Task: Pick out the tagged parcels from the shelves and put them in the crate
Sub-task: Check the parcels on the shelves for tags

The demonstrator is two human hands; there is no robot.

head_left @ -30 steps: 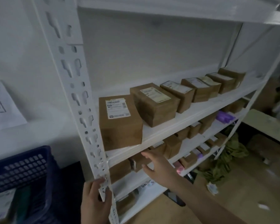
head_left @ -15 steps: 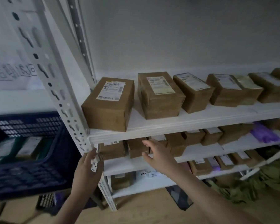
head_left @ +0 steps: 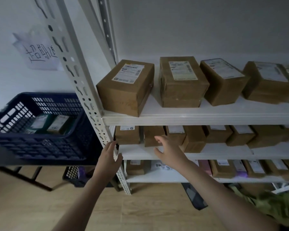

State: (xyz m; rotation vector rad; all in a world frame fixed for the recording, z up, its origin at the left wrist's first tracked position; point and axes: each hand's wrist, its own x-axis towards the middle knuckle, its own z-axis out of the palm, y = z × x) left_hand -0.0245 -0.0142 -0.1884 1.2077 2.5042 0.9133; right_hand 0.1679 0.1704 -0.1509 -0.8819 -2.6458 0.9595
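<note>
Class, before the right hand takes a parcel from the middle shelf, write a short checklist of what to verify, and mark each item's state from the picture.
1. Right hand free, fingers spread: ok.
2. Right hand closed round the parcel in front of it: not ok, still apart.
3. That parcel carries a tag: cannot tell, its top is hidden.
4. Left hand steadied on the shelf post: ok.
5. Crate has room left: ok, a few parcels inside.
</note>
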